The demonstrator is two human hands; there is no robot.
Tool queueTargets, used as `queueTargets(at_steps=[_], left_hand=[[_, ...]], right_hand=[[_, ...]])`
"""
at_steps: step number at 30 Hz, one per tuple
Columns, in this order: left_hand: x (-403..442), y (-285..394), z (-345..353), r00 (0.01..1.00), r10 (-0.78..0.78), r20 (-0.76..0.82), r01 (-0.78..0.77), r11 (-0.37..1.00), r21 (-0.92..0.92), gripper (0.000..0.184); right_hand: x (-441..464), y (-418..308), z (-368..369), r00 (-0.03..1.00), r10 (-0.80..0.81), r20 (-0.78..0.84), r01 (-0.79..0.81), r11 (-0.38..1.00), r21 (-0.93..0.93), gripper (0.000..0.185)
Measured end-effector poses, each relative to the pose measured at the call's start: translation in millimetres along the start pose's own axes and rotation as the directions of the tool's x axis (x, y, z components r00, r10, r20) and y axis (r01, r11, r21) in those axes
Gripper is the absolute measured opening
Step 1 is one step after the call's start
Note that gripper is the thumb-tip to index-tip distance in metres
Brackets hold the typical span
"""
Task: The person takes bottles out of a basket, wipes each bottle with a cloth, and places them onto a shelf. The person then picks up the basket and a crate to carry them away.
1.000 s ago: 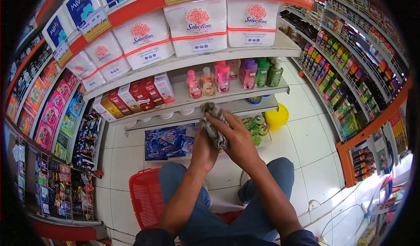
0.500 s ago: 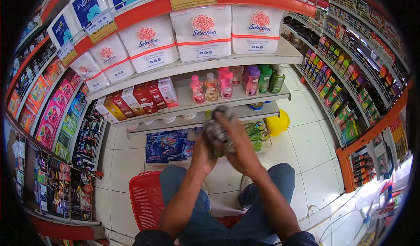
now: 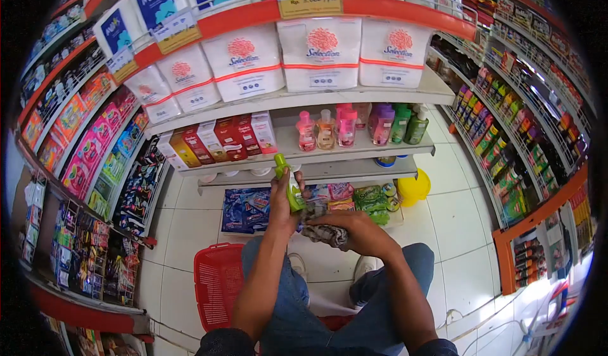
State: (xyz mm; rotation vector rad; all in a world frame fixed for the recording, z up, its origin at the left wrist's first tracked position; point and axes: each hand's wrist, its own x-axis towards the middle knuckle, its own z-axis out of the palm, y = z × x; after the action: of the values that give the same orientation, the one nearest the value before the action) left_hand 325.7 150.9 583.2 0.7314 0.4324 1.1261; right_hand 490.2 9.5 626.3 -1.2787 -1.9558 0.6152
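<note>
"So, how do the fingers stand?"

"Your left hand (image 3: 279, 205) has its fingers curled round a green bottle (image 3: 296, 199), gripping it by the body. Your right hand (image 3: 362, 228) grasps a bunched, patterned cloth (image 3: 327, 234) between thumb and fingers."

"Which way does the bottle point?"

"Its cap end is away from you, toward the shelving and a little to the left; the base comes back toward you, slightly right. The long axis makes a steep slant. The cloth lies close by the base; you can't tell here whether they touch."

"And where is it?"

"Raised in front of you, before the lower shelf (image 3: 351, 168), with blue packets (image 3: 239, 213) showing just beyond your left hand. Farther down, a red basket (image 3: 204, 283) stands beside your left leg (image 3: 278, 280)."

"What differs from half a second ago?"

"Then your hands were together around the cloth, and it hid most of the bottle. Now your right hand has drawn the cloth down, leaving cap and body in plain sight."
</note>
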Motion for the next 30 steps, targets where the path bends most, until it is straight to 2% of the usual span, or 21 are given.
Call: queueTargets(at_steps=[4, 7, 8, 11, 14, 16, 19, 20, 22, 23, 28, 30], left_hand=[[9.5, 5.7, -3.2, 0.999, -0.005, -0.046, 0.004, 1.000, -0.025, 0.041], [24.9, 15.2, -5.5, 0.993, 0.112, -0.039, -0.094, 0.942, 0.321, 0.039], [30.1, 18.9, -5.4, 0.993, 0.114, -0.038, -0.096, 0.941, 0.325, 0.039], [44.9, 34.0, -7.1, 0.966, 0.243, 0.086, -0.250, 0.804, 0.539, 0.037], [56.6, 54.4, -9.4, 0.977, 0.181, 0.116, -0.214, 0.754, 0.621, 0.040], [65.5, 65.7, -11.2, 0.981, 0.145, 0.130, -0.195, 0.727, 0.658, 0.041], [82.1, 76.4, -17.5, 0.947, 0.137, 0.289, -0.317, 0.523, 0.791, 0.045], [88.0, 79.4, -19.9, 0.948, 0.135, 0.288, -0.315, 0.524, 0.792, 0.045], [96.0, 86.9, -18.2, 0.873, 0.232, 0.430, -0.452, 0.051, 0.890, 0.045], [98.9, 88.6, -17.1, 0.823, 0.250, 0.510, -0.472, -0.199, 0.859, 0.046], [95.9, 92.8, -0.2, 0.808, 0.261, 0.528, -0.463, -0.272, 0.843, 0.050], [94.1, 94.4, 8.4, 0.794, 0.276, 0.542, -0.441, -0.353, 0.825, 0.052]], right_hand=[[-8.2, 7.2, -8.6, 0.996, 0.068, 0.059, -0.066, 0.997, -0.040, 0.074], [-13.9, 18.9, -9.6, 0.992, 0.104, 0.067, -0.103, 0.995, -0.018, 0.077], [-15.4, 27.4, -7.4, 0.992, 0.103, 0.074, -0.099, 0.993, -0.057, 0.073], [-18.9, 39.1, -1.5, 0.991, 0.102, 0.090, -0.090, 0.988, -0.127, 0.065], [-18.7, 34.4, -4.6, 0.985, 0.127, 0.114, -0.113, 0.986, -0.120, 0.079], [-19.0, 33.7, -4.8, 0.986, 0.121, 0.111, -0.107, 0.987, -0.119, 0.078], [-20.2, 32.9, -4.5, 0.988, 0.113, 0.107, -0.100, 0.987, -0.124, 0.078], [-20.4, 32.8, -3.8, 0.986, 0.121, 0.110, -0.106, 0.985, -0.133, 0.077], [-20.0, 32.4, -2.8, 0.984, 0.136, 0.118, -0.118, 0.981, -0.153, 0.076], [-19.1, 31.7, -3.2, 0.984, 0.136, 0.119, -0.117, 0.981, -0.155, 0.076], [-18.1, 31.9, -0.5, 0.972, 0.177, 0.154, -0.152, 0.976, -0.158, 0.072], [-19.1, 34.9, 1.1, 0.978, 0.157, 0.137, -0.133, 0.977, -0.167, 0.070]])
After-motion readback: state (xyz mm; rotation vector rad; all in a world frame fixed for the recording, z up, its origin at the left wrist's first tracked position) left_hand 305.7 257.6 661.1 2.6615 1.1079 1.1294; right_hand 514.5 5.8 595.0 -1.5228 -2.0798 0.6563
